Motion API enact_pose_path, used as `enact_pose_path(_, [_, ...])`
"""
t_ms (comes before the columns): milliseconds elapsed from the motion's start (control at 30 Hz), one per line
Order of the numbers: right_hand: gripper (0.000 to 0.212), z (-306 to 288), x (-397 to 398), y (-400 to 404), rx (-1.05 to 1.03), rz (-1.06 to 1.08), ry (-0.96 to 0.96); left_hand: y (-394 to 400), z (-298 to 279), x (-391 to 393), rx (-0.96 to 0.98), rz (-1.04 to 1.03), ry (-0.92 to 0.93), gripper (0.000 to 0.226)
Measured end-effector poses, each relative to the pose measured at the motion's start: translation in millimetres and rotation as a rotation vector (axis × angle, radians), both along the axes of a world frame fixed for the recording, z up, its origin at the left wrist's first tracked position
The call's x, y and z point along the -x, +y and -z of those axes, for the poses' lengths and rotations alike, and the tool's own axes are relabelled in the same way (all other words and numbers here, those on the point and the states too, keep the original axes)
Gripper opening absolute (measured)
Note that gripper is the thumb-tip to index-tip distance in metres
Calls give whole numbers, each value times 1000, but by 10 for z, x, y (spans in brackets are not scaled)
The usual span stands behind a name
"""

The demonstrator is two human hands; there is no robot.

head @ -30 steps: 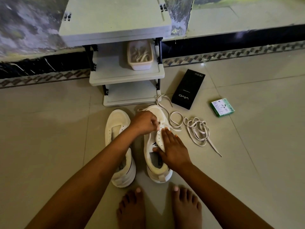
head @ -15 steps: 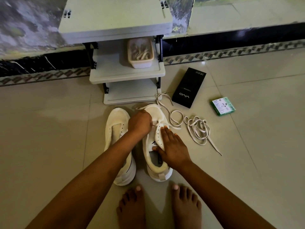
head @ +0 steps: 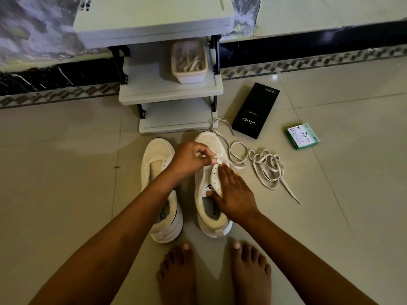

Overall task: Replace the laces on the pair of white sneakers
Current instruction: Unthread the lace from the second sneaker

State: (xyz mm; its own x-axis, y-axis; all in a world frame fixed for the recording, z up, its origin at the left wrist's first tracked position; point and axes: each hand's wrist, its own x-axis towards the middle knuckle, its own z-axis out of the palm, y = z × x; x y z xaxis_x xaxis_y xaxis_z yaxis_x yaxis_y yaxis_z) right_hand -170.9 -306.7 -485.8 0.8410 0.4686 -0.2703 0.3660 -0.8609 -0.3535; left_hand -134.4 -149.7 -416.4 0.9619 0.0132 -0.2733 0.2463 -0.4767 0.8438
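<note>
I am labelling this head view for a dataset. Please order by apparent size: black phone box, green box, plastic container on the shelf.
1. Black phone box, largest.
2. Plastic container, slightly smaller; it sits farther away, so this is unsure.
3. Green box, clearly smallest.

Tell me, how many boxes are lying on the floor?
2. A black box lies right of the shelf unit; a small green box lies further right. More may sit outside the view.

Glossy floor tiles (head: 66, 194), matt plastic rack (head: 167, 93), smooth white sneakers (head: 157, 155), flat cloth laces (head: 266, 166).
</note>
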Motion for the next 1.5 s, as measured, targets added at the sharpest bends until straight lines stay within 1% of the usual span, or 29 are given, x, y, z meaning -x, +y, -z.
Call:
enact_pose_path(100, [96, 1, -7, 7, -15, 3, 16, -70, -29, -24, -37, 30, -24, 5])
enact_pose_path(167, [90, -7, -26, 26, -18, -7, 36, -96, -18, -44, -108, 47, -44, 7])
enact_pose_path(200, [89, -8, -29, 31, -20, -10, 44, -76, 12, -60, -228, 77, -75, 15])
enact_pose_path(267, [88, -11, -26, 27, -26, -8, 52, -26, 56, -79, -624, 222, -100, 39])
enact_pose_path(300, [87, -11, -25, 25, -29, -5, 55, -3, 65, -79, -802, 284, -71, 47])
enact_pose_path(333, [85, -6, -29, 22, -30, -5, 56, 1, 68, -75, -931, 310, -30, 49])
enact_pose_path(400, [83, -5, -27, 24, -27, -6, 46, -29, 102, -76, -1072, 294, 3, 41])
enact_pose_path(467, [82, -16, -21, 23, -21, -7, 42, -106, 142, -102, -1125, 249, -1, 32])
enact_pose_path(533, [80, -24, -20, 23, -17, -8, 42, -174, 149, -115, -1102, 229, 13, 28])
enact_pose_path(600, [79, -34, -26, 24, -13, -14, 44, -175, 153, -141, -1065, 254, 23, 26])
enact_pose_path(633, [79, -38, -32, 30, -14, -18, 50, -142, 133, -150, -1005, 263, 32, 24])
enact_pose_path(667, [79, -36, -34, 33, -16, -22, 56, -103, 93, -160, -877, 258, 51, 20])
enact_pose_path(767, [78, -33, -41, 39, -23, -23, 60, -31, -157, -176, -287, 172, 93, 9])
enact_pose_path(800, [78, -34, -44, 40, -25, -21, 61, -38, -238, -176, -152, 114, 68, 5])
enact_pose_path(833, [78, -40, -47, 42, -25, -17, 63, -40, -268, -184, -94, 71, 31, 3])
enact_pose_path(867, [78, -49, -44, 43, -24, -12, 68, -35, -260, -194, -111, 61, -1, 5])
enact_pose_path(900, [78, -58, -41, 45, -24, -6, 72, -16, -207, -207, -198, 85, -16, 14])
enact_pose_path(967, [79, -73, -35, 46, -29, 3, 74, 3, -36, -195, -490, 212, 53, 35])
enact_pose_path(1000, [79, -82, -35, 48, -28, 3, 71, 0, 56, -173, -613, 255, 98, 39])
enact_pose_path(1033, [78, -90, -32, 48, -24, 0, 68, -15, 141, -146, -681, 251, 127, 36])
enact_pose_path(1067, [78, -99, -32, 48, -21, -1, 64, -35, 191, -127, -705, 207, 133, 31])
enact_pose_path(1133, [78, -109, -36, 45, -21, 2, 61, -58, 237, -142, -719, 137, 107, 21])
enact_pose_path(1167, [78, -112, -38, 46, -18, 0, 65, -49, 236, -161, -726, 148, 96, 16])
enact_pose_path(1233, [79, -98, -35, 50, -14, -6, 59, -2, 217, -190, -693, 192, 85, 10])
enact_pose_path(1333, [80, -60, -41, 47, -22, -10, 54, 58, 153, -180, -606, 217, 78, 9])
enact_pose_path(1367, [80, -47, -40, 46, -27, -9, 57, 67, 97, -167, -510, 225, 83, 8])
enact_pose_path(1467, [78, -35, -40, 33, -34, -15, 62, 47, -221, -100, 20, 208, 148, 6])
enact_pose_path(1500, [78, -37, -43, 28, -36, -15, 61, 41, -299, -99, 122, 178, 139, 9])
